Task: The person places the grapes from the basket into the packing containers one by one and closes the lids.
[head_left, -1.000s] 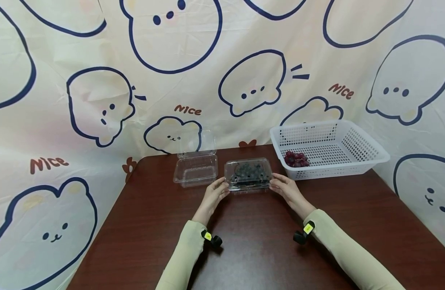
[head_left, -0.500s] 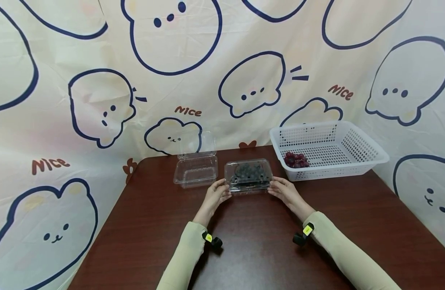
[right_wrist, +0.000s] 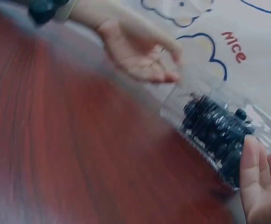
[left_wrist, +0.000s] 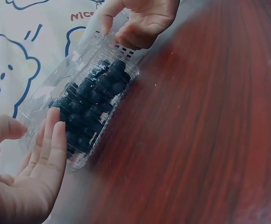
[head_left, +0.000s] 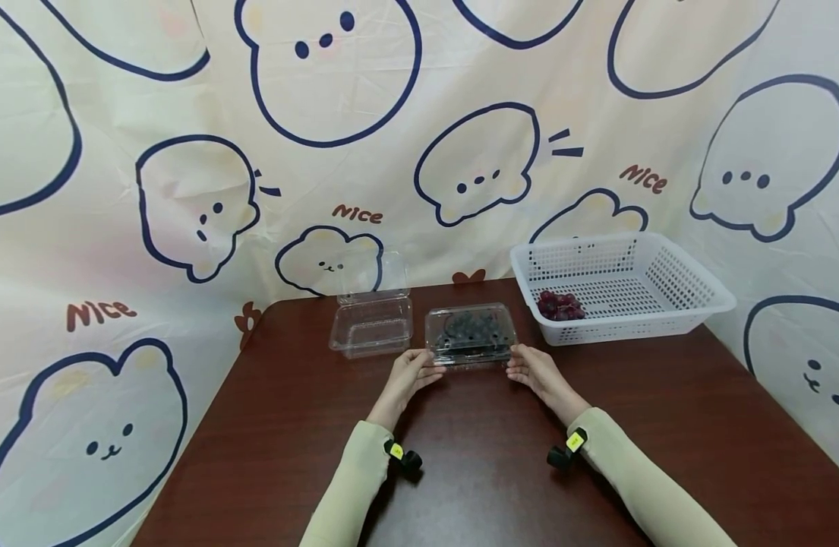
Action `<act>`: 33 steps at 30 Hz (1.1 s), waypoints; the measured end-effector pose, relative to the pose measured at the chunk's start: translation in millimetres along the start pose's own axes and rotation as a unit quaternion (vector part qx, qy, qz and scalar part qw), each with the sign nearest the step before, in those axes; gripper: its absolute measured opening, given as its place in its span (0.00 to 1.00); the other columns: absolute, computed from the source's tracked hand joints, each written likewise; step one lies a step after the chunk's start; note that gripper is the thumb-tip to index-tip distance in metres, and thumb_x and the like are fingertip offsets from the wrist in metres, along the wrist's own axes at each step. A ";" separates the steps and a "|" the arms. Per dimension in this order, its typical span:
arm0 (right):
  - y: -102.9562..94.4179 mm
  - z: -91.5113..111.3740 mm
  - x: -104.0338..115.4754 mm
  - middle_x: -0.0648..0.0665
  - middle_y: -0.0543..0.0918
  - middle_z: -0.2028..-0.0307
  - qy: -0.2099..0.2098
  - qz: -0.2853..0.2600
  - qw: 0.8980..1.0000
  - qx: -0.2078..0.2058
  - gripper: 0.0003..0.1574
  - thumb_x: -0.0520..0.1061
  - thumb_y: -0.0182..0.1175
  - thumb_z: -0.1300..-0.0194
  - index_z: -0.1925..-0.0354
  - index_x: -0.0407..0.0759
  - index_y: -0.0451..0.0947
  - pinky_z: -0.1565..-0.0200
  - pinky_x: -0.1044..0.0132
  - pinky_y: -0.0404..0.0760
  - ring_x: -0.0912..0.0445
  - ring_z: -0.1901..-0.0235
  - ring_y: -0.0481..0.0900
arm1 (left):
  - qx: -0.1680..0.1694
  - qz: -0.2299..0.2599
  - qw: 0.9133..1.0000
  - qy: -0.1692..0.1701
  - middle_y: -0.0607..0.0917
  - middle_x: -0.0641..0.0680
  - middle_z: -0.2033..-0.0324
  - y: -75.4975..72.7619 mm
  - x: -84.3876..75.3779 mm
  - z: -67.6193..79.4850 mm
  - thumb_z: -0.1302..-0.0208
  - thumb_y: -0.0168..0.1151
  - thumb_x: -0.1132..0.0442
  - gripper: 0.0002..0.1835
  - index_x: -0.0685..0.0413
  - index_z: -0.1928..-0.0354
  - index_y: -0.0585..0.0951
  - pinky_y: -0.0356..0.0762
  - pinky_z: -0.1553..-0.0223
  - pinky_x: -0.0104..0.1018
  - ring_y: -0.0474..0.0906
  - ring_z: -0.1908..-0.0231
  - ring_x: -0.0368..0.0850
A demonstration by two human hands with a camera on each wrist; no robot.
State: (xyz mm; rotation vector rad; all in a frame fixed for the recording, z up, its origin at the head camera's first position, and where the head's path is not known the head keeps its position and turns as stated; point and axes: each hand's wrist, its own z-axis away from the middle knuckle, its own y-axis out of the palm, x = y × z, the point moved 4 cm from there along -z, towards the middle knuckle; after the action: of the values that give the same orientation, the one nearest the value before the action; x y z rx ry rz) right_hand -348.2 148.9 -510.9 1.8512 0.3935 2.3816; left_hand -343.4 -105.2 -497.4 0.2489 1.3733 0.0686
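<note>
A transparent plastic clamshell box [head_left: 471,334] of dark grapes [left_wrist: 95,95] rests on the table with its lid down. My left hand [head_left: 407,384] is at its front left corner, fingertips right at the edge. In the left wrist view the left fingers [left_wrist: 51,154] lie straight along the box, thumb held apart from them. My right hand [head_left: 538,376] is at the front right corner. In the right wrist view its straight fingers [right_wrist: 254,161] overlap the front of the box.
Left of the box stands another transparent clamshell [head_left: 373,327], its lid raised. A white perforated basket [head_left: 617,330] at the back right holds a bunch of red grapes [head_left: 559,306]. The brown table [head_left: 474,456] ends at a printed cloth backdrop [head_left: 453,251].
Both hands have slid slightly toward me along the box's sides to its front corners. The box stays in place; the whole head view has shifted down slightly.
</note>
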 end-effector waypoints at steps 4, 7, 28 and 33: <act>2.6 -1.4 -3.5 0.49 0.77 0.77 -0.002 0.040 0.999 0.030 0.20 0.53 0.44 0.29 0.63 0.38 0.72 0.71 0.68 0.79 0.59 0.78 0.77 | 0.001 0.001 1.000 -0.001 0.79 0.58 0.65 -0.1 3.1 -1.7 0.32 0.50 0.61 0.14 0.65 0.52 0.70 0.81 0.58 0.38 0.83 0.67 0.43; 4.2 -2.6 -4.4 0.50 0.76 0.78 -0.011 0.046 0.998 0.041 0.22 0.52 0.42 0.29 0.69 0.40 0.75 0.74 0.69 0.77 0.59 0.79 0.75 | 0.010 0.003 1.000 -0.009 0.81 0.57 0.68 1.1 6.8 -2.6 0.32 0.48 0.60 0.13 0.63 0.54 0.71 0.81 0.59 0.38 0.83 0.68 0.44; 0.3 -9.4 -4.7 0.52 0.74 0.81 -0.053 0.086 0.995 0.022 0.21 0.49 0.41 0.30 0.73 0.43 0.76 0.82 0.73 0.65 0.63 0.84 0.66 | 0.027 0.000 1.000 -0.001 0.81 0.54 0.71 8.6 8.9 -4.3 0.34 0.44 0.62 0.13 0.64 0.57 0.72 0.81 0.62 0.36 0.82 0.70 0.43; 4.1 -2.7 0.9 0.52 0.74 0.80 -0.054 0.091 0.994 0.030 0.21 0.47 0.40 0.29 0.73 0.44 0.76 0.81 0.73 0.65 0.62 0.84 0.66 | 0.025 0.006 1.000 0.002 0.81 0.53 0.72 7.8 9.0 -4.7 0.34 0.43 0.63 0.12 0.63 0.57 0.72 0.81 0.63 0.36 0.82 0.71 0.42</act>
State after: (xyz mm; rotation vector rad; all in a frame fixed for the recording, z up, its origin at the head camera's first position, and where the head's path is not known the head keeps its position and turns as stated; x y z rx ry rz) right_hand -350.7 144.8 -509.6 2.1180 0.3019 2.3903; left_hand -345.5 -95.3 -505.2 0.2994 1.3779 0.0443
